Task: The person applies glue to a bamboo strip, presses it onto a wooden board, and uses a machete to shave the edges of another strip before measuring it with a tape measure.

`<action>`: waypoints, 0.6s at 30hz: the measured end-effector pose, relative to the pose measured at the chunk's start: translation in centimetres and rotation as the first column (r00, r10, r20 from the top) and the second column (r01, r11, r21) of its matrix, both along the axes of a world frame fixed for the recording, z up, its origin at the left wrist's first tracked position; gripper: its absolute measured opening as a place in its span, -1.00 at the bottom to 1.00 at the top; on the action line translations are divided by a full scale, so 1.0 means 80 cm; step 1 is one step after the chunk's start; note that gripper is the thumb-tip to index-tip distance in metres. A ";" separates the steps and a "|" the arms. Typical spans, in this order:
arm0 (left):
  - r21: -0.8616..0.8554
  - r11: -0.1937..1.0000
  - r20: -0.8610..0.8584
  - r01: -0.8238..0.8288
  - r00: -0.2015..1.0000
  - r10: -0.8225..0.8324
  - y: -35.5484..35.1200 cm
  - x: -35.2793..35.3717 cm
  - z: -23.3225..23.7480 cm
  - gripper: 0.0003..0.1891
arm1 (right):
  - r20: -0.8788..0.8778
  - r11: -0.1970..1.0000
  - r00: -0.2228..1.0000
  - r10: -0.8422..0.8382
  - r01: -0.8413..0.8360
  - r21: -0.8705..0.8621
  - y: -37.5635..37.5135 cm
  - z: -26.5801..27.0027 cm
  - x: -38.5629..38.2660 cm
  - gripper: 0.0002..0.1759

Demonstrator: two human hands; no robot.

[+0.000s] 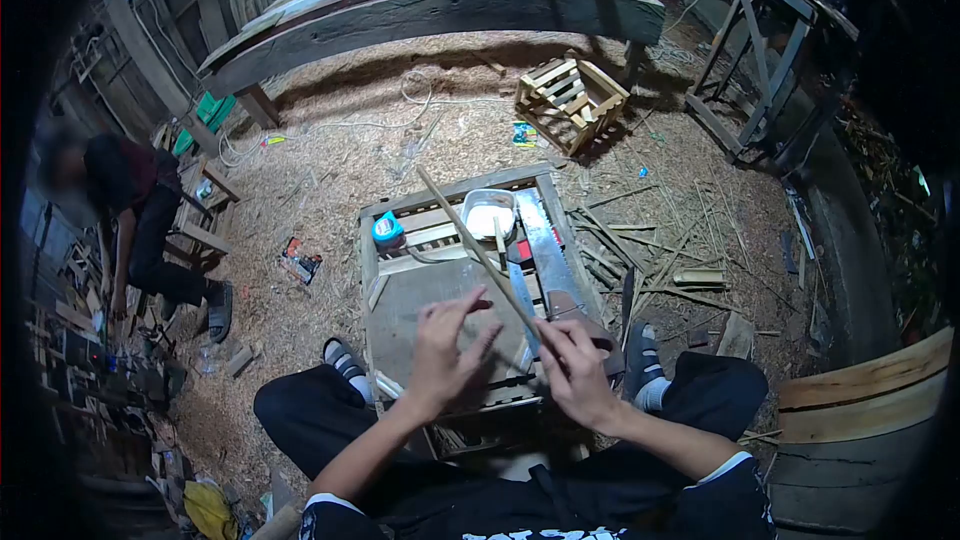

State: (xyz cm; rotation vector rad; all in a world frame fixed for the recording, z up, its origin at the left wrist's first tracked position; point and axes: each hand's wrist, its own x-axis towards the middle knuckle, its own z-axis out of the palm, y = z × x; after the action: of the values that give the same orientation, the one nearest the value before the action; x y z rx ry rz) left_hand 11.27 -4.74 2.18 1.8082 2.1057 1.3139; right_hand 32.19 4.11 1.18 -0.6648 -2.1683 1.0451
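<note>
My right hand (580,372) grips the near end of a long thin bamboo strip (468,238), which slants away to the upper left above a low slatted wooden table (400,312). Left of the strip, my left hand (447,348) hovers over the board with fingers apart, holding nothing. Beneath and beside the strip lie a handsaw (541,238) and a bluish knife blade (519,288), its handle partly hidden. A plastic tub with white contents (488,215) sits at the table's far side. At the far left corner stands a blue tape measure (387,230).
Split bamboo pieces (660,250) litter the shavings-covered ground at right. A slatted crate (572,105) stands ahead, before a long workbench (440,25). Another person (145,205) sits at left by a small stool (207,210). Planks (865,395) lie at near right.
</note>
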 end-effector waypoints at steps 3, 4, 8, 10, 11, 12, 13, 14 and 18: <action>-0.015 0.999 0.039 0.032 0.999 -0.032 0.018 0.040 -0.003 -0.47 | -0.073 0.994 0.997 0.020 -0.028 -0.106 -0.008 -0.005 0.002 -0.49; -0.030 0.999 0.266 0.046 0.963 -0.036 0.023 0.054 0.002 -0.49 | -0.114 0.987 0.993 0.037 -0.055 -0.152 -0.009 -0.004 0.004 -0.47; -0.104 0.990 0.569 0.091 0.822 -0.015 0.027 0.066 0.016 -0.55 | -0.108 0.992 0.989 0.096 -0.104 -0.072 0.001 0.021 0.013 -0.52; -0.212 0.972 0.621 0.099 0.781 0.056 0.026 0.065 0.019 -0.55 | -0.056 0.995 0.993 0.100 -0.101 -0.003 0.008 0.032 0.018 -0.56; -0.166 0.980 0.650 0.110 0.759 0.025 0.027 0.063 0.015 -0.56 | 0.007 0.992 0.994 0.105 -0.105 0.072 0.012 0.036 0.018 -0.60; -0.118 0.986 0.678 0.119 0.735 -0.008 0.028 0.062 0.013 -0.56 | -0.028 0.995 0.998 0.063 -0.060 0.083 0.016 0.037 0.017 -0.64; -0.118 0.986 0.673 0.116 0.739 -0.007 0.027 0.059 0.012 -0.56 | -0.034 0.995 0.997 0.064 -0.061 0.085 0.022 0.034 0.016 -0.64; -0.126 0.983 0.675 0.135 0.738 -0.015 0.026 0.055 0.013 -0.56 | 0.002 0.990 1.000 -0.006 0.005 0.144 0.029 0.028 0.016 -0.63; -0.187 0.977 0.636 0.102 0.770 0.041 0.016 0.041 0.007 -0.54 | 0.260 0.958 0.957 -0.127 0.051 0.282 0.047 0.005 0.025 -0.39</action>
State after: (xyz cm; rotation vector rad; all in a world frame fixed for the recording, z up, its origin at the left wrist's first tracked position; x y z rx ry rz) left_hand 14.58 -3.46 2.77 1.0774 1.7345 1.3729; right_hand 34.19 7.85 1.58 -0.8082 -2.4364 0.6157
